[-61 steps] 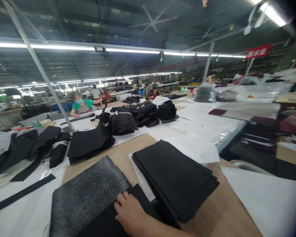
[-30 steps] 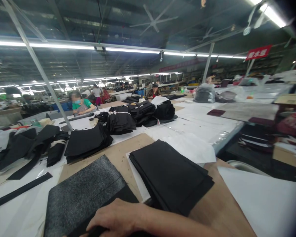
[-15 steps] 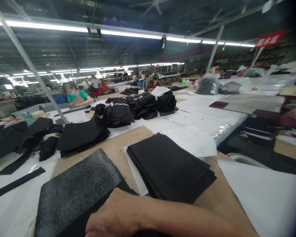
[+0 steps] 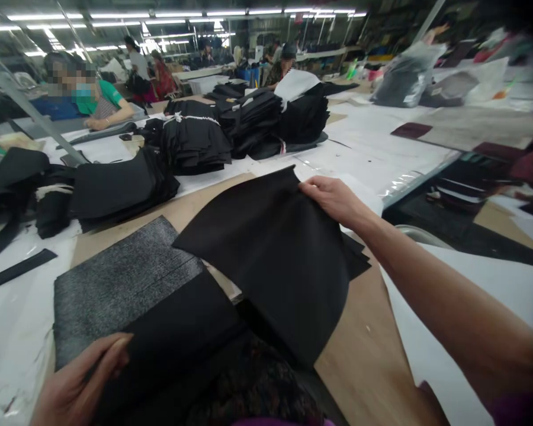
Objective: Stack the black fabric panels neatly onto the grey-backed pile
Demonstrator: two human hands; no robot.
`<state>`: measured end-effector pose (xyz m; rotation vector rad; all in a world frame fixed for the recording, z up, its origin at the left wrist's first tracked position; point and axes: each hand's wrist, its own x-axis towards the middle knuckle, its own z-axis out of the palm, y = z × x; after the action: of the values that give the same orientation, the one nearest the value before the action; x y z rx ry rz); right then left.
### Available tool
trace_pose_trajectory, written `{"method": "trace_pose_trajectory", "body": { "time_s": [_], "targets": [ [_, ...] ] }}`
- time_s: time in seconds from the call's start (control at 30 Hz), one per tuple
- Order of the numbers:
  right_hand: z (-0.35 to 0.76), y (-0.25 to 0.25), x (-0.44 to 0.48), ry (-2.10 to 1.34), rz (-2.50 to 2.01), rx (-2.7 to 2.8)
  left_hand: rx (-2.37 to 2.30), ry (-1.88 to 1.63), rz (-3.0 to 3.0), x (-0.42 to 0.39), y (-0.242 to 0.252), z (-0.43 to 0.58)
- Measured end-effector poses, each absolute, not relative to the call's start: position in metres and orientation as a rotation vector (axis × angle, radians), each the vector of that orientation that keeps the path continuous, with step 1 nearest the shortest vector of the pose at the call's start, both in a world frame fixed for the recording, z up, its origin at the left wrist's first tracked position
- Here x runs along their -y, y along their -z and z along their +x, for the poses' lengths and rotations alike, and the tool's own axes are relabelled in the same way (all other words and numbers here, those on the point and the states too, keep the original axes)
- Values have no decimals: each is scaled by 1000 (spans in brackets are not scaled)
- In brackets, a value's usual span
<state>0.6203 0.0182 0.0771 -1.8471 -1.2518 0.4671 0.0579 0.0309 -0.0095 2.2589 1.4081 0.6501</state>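
My right hand [image 4: 333, 200] pinches the far corner of a black fabric sheet [image 4: 275, 254] and holds it lifted and curved above the stack of black sheets [image 4: 353, 257], which it mostly hides. My left hand [image 4: 77, 387] grips the near left edge of another black piece [image 4: 177, 340] lying over a grey felt panel [image 4: 119, 281]. Both rest on the brown tabletop [image 4: 359, 349].
Piles of folded black fabric [image 4: 190, 139] and loose black strips [image 4: 18, 269] cover the table farther off. White paper [image 4: 493, 296] lies to the right. A person in a green top [image 4: 95, 103] works at the far left; others sit behind.
The camera has tilted down. My right hand left the near black piece, reached to the stack and lifted its top sheet. My left hand has come into view on the near piece.
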Motion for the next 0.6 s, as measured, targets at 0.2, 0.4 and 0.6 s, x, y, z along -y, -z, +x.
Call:
{"method": "trace_pose_trajectory", "body": {
  "time_s": [0.2,0.4,0.6],
  "targets": [
    [702,24,-36,-318,-2262,1398,-1243,-549,2198,-32,20,117],
    [710,63,-31,-236,-2466,1285,-1124,-454,2230,-32,26,150],
    [705,60,-23,-172,-2582,1174,-1134,-381,2284,-35,23,157]
  ]
}}
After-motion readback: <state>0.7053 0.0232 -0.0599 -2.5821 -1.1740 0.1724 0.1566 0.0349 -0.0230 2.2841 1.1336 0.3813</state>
